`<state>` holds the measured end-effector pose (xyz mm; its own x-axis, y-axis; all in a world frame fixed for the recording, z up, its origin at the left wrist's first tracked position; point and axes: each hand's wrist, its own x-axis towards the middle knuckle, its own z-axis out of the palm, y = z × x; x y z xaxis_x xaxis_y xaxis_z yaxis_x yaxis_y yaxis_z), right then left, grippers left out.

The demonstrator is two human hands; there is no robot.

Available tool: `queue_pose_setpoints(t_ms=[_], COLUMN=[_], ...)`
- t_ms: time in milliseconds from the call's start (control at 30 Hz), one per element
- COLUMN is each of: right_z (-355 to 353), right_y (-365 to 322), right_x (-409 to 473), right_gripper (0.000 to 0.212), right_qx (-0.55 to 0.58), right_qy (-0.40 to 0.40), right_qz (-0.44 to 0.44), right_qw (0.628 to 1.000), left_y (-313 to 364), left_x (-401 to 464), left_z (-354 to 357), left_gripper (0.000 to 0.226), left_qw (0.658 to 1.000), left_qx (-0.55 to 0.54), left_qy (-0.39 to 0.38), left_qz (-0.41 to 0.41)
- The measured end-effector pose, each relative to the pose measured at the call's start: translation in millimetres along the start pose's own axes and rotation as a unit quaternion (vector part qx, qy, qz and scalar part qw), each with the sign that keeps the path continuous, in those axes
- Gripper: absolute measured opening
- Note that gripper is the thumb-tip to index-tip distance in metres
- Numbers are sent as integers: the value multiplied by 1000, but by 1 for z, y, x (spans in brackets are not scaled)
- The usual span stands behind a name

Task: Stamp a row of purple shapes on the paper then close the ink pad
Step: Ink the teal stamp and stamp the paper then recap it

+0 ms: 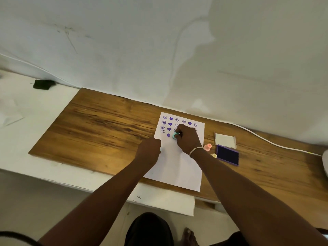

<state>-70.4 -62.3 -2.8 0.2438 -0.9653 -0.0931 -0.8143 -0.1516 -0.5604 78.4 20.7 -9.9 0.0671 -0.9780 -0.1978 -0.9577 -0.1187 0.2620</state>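
A white sheet of paper [177, 166] lies on the wooden board, its top part covered with rows of purple hearts and smiley faces [170, 118]. My right hand [188, 139] grips a small teal stamp [174, 135] and presses it down on the paper in the fourth row, right of a purple heart. My left hand [150, 151] rests as a closed fist on the paper's left edge. The open purple ink pad [227, 155] lies to the right of the paper, with its white lid [225, 140] just behind it.
A pink stamp [207, 147] and a pale yellow stamp [214, 155] stand between the paper and the ink pad. The wooden board [97, 125] sits on a white surface against a white wall. A white cable [266, 139] runs along the back right. A black object [42, 84] lies far left.
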Motion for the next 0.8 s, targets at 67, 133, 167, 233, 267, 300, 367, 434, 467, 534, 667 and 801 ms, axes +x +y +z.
queue_pose_setpoints(t_ms=[67, 133, 167, 233, 267, 300, 367, 434, 467, 534, 667, 801], right_z=[1, 2, 2, 3, 4, 6, 11, 15, 16, 18, 21, 23], right_y=[-1, -2, -4, -6, -6, -5, -2, -1, -2, -3, 0, 0], right_x=[-2, -2, -2, -2, -2, -2, -6, -10, -12, -14, -14, -13], right_gripper=[8, 8, 9, 11, 11, 11, 14, 19, 22, 24, 23, 24], right_qx=[-5, -8, -11, -16, -18, -20, -16, -6, -2, -10, -14, -17], right_qy=[0, 2, 4, 5, 6, 7, 14, 28, 34, 40, 45, 44], right_qz=[-10, -12, -13, -13, -12, -12, -8, -1, 1, -8, -22, -10], right_qw=[1000, 1000, 1000, 1000, 1000, 1000, 1000, 1000, 999, 999, 999, 999], left_y=[1, 2, 2, 1, 1, 0, 0, -1, -2, -3, -4, -8], left_x=[0, 1, 1, 0, 0, 0, 0, 1, 1, 1, 1, 0], left_z=[-2, -3, -2, -3, -2, -1, 0, 1, 1, 0, 1, 5], left_gripper=[32, 32, 33, 33, 34, 34, 33, 33, 34, 33, 34, 34], left_qw=[1000, 1000, 1000, 1000, 1000, 1000, 1000, 1000, 1000, 1000, 1000, 1000], left_qx=[-2, -3, -3, 0, 1, 1, -3, -6, -9, -7, -16, -25], left_qy=[-2, -4, -4, -5, -7, -6, -1, 0, 0, 5, 4, 7], left_qz=[-3, -5, -7, -5, -4, -5, -4, 1, 2, 3, 8, 5])
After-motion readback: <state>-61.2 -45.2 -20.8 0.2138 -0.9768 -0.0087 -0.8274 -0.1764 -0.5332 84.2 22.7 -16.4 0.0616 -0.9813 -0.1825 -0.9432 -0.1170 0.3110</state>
